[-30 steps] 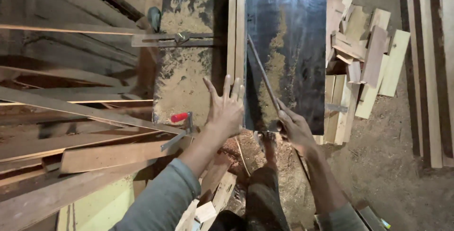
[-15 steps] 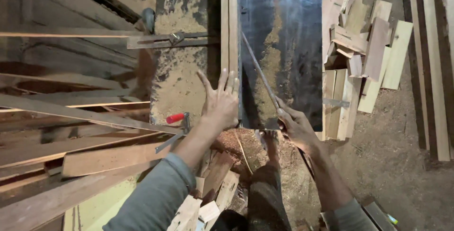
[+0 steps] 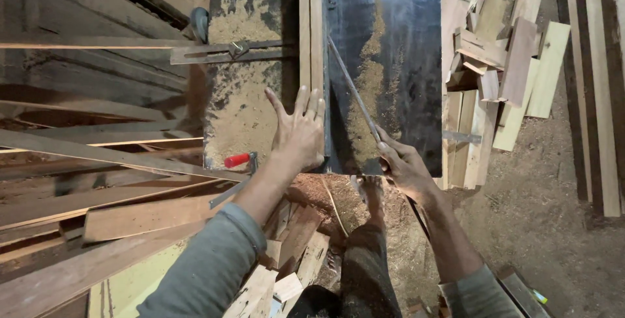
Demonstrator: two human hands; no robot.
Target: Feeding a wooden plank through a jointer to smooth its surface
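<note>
My left hand (image 3: 299, 129) lies flat, fingers spread, on a narrow pale wood strip (image 3: 311, 44) that runs along the dark metal saw table (image 3: 403, 31). My right hand (image 3: 402, 165) grips the near end of a thin stick (image 3: 351, 87), which slants across the dark table top toward the far left. Sawdust covers the table's left half (image 3: 241, 96) and streaks its middle. A red-handled clamp (image 3: 237, 160) sits at the table's near edge, just left of my left wrist.
Long planks (image 3: 97, 155) lie stacked at the left. Short offcuts (image 3: 495, 64) pile up at the table's right side, with more boards (image 3: 599, 83) on the floor at far right. Wood scraps (image 3: 286, 259) and sawdust lie around my legs (image 3: 364, 272).
Both hands have slid a little forward along the table; the left hand with the strip, the right hand with the stick.
</note>
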